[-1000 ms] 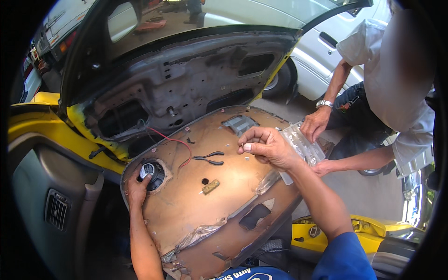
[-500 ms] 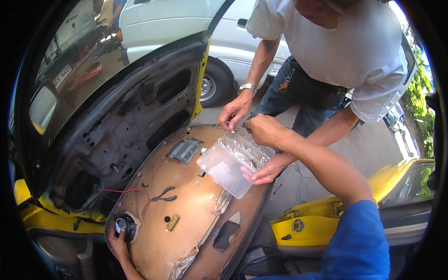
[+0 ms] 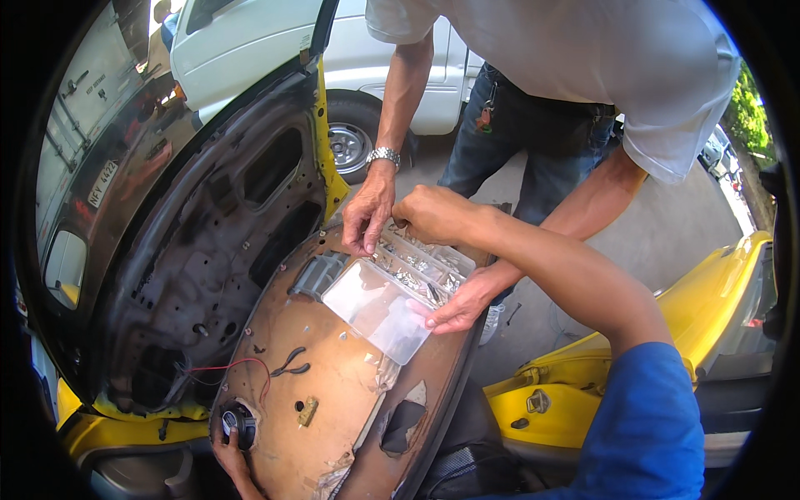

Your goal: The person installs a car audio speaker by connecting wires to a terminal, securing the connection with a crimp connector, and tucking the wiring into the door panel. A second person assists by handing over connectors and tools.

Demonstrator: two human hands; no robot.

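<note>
My left hand grips the edge of a round black speaker, which sits at a hole in the near left corner of a brown door panel. My right hand has its fingers curled over the far end of a clear plastic compartment box; anything in its fingertips is hidden. Small metal fasteners lie in the box's compartments. A co-worker's hand supports the box from the right. The co-worker's other hand, with a metal watch, reaches to its far left edge, beside my right hand.
Pliers, a grey bracket and a small brassy block lie on the panel. A red wire runs to the bare open car door at left. A yellow car part stands at right, a white van behind.
The view has shifted. My right hand and the co-worker's watch hand have come lower, closer to the box's compartments. My left hand stays on the speaker.
</note>
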